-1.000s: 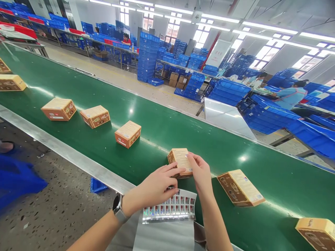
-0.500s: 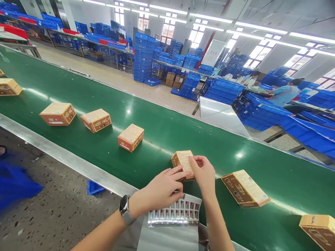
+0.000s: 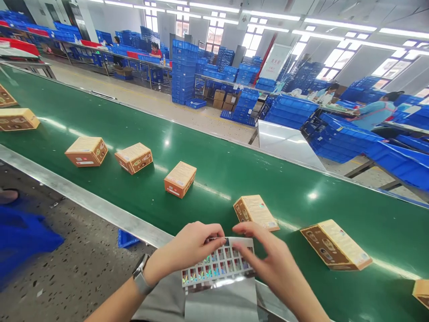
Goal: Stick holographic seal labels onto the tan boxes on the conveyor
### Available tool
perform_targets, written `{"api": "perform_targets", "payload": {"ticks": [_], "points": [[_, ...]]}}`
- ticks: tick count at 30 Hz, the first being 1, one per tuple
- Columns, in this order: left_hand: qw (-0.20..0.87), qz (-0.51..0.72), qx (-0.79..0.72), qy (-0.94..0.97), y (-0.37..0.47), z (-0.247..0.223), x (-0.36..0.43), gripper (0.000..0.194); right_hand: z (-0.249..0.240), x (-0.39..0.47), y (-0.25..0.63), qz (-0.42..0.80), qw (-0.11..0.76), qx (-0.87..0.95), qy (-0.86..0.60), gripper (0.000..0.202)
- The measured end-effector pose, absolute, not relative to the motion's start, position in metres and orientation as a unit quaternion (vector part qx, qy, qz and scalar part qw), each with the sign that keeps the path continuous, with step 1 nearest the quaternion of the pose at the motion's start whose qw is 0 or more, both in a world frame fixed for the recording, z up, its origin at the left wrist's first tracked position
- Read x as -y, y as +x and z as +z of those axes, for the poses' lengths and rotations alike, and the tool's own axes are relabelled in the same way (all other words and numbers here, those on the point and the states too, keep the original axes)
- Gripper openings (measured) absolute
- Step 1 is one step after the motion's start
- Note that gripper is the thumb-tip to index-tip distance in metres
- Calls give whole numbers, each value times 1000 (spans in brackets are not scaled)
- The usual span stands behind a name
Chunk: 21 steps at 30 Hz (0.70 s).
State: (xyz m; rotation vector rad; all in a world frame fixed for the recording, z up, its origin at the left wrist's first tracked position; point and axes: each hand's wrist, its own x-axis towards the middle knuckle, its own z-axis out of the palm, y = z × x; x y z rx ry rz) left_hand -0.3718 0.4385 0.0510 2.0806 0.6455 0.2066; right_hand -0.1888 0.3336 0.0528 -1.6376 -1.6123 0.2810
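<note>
A sheet of small shiny stickers on a pale backing lies low in the middle, over the near edge of the belt. My left hand, with a watch on its wrist, pinches the sheet's upper edge between thumb and fingers. Above the sheet's right part, my right hand is open, its thumb and forefinger apart. Just beyond those fingers a brown and cream carton rests on the belt, a small shiny sticker on its top face. Farther right sits another carton, also with a small sticker.
The green conveyor belt runs diagonally across. More cartons ride on it to the left, such as one orange-sided carton. Blue crates stand stacked beyond. A co-worker sits at the far right. A metal rail borders the belt's near side.
Both hands have come off the carton, the right one drawing back over the sticker sheet. Left fingers now pinch the sheet's edge. The cartons have shifted right along the belt.
</note>
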Motion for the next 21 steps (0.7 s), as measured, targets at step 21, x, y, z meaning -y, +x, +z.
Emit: {"api": "perform_targets", "payload": {"ticks": [21], "points": [[442, 93, -357, 818, -392, 63, -436, 24, 43, -329, -208, 9, 384, 728, -567, 17]]}}
